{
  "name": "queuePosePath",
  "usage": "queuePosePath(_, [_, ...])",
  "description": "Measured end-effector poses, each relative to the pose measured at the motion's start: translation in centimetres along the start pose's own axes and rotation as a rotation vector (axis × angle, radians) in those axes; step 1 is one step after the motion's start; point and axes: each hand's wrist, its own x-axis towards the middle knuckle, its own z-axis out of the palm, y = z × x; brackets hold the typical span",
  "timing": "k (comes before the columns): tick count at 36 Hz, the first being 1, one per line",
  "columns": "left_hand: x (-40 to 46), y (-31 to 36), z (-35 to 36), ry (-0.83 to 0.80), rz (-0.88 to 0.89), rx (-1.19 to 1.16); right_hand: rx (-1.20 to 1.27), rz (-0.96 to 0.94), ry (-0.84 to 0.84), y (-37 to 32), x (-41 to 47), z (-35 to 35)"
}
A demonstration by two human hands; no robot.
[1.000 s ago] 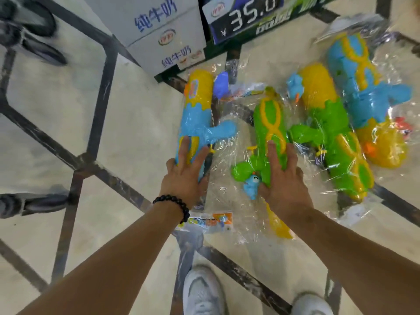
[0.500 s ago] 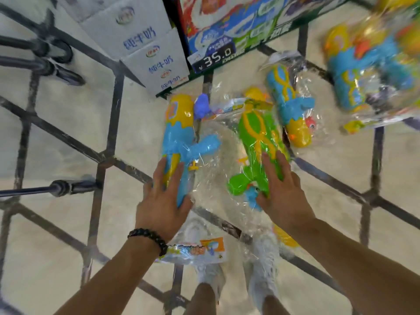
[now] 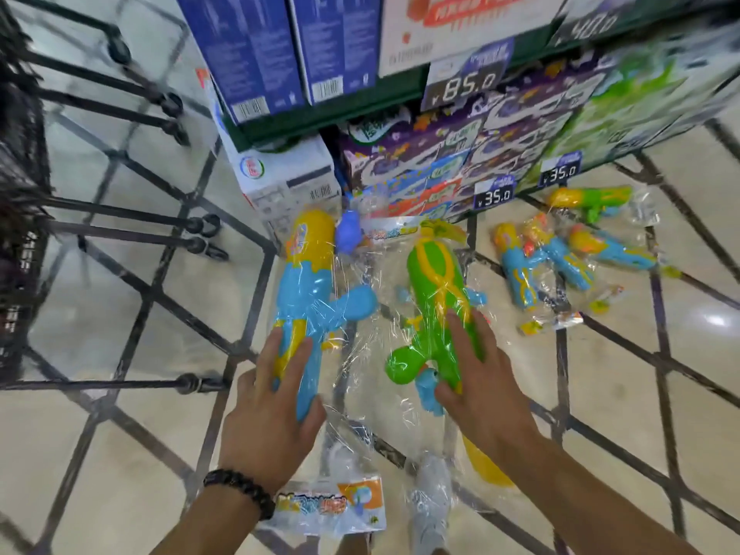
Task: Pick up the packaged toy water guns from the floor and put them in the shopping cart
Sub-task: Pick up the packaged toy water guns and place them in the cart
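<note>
While both arms are reaching forward over the beige tiled floor with dark diagonal lines, the person is holding one clear-plastic-bagged toy in each hand. The left hand, with a black beaded bracelet on its wrist, is grasping the blue and yellow packaged toy water gun at its near end, fingers lying along the barrel. The right hand is gripping the green and yellow packaged toy water gun near its handle. Both packages are being held above the floor, in front of the person's grey shoes. Further packaged water guns are lying on the floor at far right, beside stacked cartons with price tags. The black wire shopping cart is standing at the left edge; its frame is blurring.
</note>
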Motion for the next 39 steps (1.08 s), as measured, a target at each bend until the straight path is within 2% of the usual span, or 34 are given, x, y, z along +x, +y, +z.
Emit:
queuePosePath(11, [-7.9,3.2,-13.4,0.096,-0.023,-0.011,-0.075,-0.138,0.082,-8.7,-5.7,-12.8])
queuePosePath(22, [-18.9,7.5,-21.1,0.336,-0.118,0.012,-0.043,-0.410,0.130,-12.3,-11.4,-20.6])
queuePosePath(31, [-29.8,13.1,-23.8,0.496,-0.345,0.020,-0.082,-0.681,0.081,-15.4,-16.2,-25.5])
queuePosePath(39, [-40.8,15.0,-24.7,0.616,-0.552,0.038,-0.056,-0.914,-0.005,-20.5,-21.5,-24.6])
